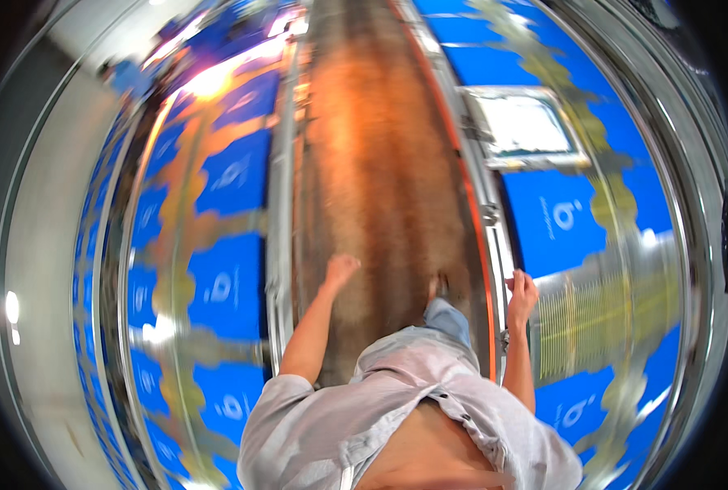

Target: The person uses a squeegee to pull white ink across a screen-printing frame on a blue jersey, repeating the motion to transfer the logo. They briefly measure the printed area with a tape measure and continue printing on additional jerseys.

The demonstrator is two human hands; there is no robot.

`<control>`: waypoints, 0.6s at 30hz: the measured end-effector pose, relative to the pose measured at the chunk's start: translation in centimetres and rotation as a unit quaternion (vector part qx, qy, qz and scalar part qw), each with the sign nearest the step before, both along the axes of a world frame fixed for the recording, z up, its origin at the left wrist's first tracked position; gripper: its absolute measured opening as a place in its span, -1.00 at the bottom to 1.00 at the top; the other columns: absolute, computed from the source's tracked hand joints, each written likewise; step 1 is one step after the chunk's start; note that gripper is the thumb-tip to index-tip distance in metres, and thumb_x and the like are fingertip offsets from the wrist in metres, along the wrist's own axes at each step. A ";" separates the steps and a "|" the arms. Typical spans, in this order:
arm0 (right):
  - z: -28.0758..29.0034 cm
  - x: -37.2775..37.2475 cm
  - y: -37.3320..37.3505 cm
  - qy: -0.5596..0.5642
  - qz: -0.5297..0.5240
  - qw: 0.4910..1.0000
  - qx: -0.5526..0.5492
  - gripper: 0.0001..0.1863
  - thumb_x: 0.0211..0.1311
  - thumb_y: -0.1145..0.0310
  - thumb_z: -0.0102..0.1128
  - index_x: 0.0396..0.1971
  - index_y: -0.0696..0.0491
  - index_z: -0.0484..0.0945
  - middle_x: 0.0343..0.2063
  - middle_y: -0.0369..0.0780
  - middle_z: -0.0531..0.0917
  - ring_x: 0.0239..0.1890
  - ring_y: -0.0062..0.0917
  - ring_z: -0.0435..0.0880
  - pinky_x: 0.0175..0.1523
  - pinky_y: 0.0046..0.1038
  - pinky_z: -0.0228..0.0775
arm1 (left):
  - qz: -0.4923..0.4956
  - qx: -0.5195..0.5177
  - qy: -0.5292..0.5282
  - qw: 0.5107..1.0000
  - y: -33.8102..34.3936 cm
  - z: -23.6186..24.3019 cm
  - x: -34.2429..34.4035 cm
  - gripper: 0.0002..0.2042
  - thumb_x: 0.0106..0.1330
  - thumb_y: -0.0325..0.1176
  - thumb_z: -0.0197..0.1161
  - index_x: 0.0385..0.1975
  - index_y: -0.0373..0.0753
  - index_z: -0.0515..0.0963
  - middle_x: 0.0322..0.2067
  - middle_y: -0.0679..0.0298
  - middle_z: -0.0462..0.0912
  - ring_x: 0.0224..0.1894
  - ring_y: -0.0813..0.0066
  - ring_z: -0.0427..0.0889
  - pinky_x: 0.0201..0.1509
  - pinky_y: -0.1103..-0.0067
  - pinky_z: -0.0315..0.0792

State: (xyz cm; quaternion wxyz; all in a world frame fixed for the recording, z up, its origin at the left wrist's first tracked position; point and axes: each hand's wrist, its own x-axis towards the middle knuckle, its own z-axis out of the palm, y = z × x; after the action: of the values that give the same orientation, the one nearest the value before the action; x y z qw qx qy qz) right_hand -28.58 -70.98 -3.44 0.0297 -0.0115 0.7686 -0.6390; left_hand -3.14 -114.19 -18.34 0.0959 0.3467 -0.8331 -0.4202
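My left hand (pixel 341 267) hangs over the brown walkway (pixel 376 122), near the left metal rail (pixel 281 245); motion blur hides whether its fingers are closed. Beside the right metal rail (pixel 492 229), my right hand (pixel 522 291) has its fingers loosely bent and slightly apart, with nothing visible in them; whether it touches the rail is unclear. Blue panels (pixel 225 286) with pale markings and yellowish scalloped strips (pixel 613 200) line both sides of me. My pale open shirt and a foot (pixel 438 286) below it are in view.
A silver-framed white rectangle (pixel 521 124) lies among the right-side panels, above a ribbed, see-through section (pixel 593 314). An orange-red edge (pixel 486 310) borders the walkway on the right. Curved metal rails (pixel 676 245) run outside the panels. Blurred blue shapes and glare fill the far left.
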 end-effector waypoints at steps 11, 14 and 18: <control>-10.0 -33.7 -10.3 -0.055 -0.316 0.947 -0.023 -0.52 0.40 0.20 0.20 0.17 0.21 0.48 -0.10 -0.12 0.65 -0.10 -0.47 0.64 -0.10 -0.47 0.49 | -0.410 -0.184 0.071 0.890 -5.5 17.6 -54.9 -0.54 0.10 -0.42 0.46 0.06 -0.25 0.59 0.10 0.17 0.59 0.28 0.20 0.45 0.27 0.29 0.39; -9.0 -40.7 -12.8 -0.091 -0.402 0.908 0.076 -0.35 0.27 0.09 0.27 0.26 0.18 0.45 -0.05 0.00 0.68 0.01 -0.18 0.65 0.17 -0.27 0.41 | -0.520 -0.276 0.039 0.807 -5.4 17.3 -63.0 -0.42 0.04 -0.46 0.46 0.17 -0.16 0.52 0.25 0.21 0.44 0.43 0.14 0.19 0.41 0.06 0.18; -9.7 -44.9 -13.7 -0.158 -0.471 0.829 0.258 -0.42 0.29 0.07 0.21 0.15 0.20 0.54 -0.04 0.09 0.68 0.02 -0.05 0.64 0.17 -0.21 0.42 | -0.703 -0.363 -0.073 0.607 -5.5 16.2 -72.7 -0.30 -0.08 -0.38 0.57 0.19 -0.09 0.51 0.26 0.22 0.43 0.44 0.13 0.19 0.42 -0.12 0.10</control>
State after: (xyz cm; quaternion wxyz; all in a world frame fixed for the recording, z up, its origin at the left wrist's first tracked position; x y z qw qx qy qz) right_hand -73.47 -84.66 -13.18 -0.1523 0.4610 0.8024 -0.3471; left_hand -75.80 -119.72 -2.15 -0.1719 -0.3793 -0.9091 0.0045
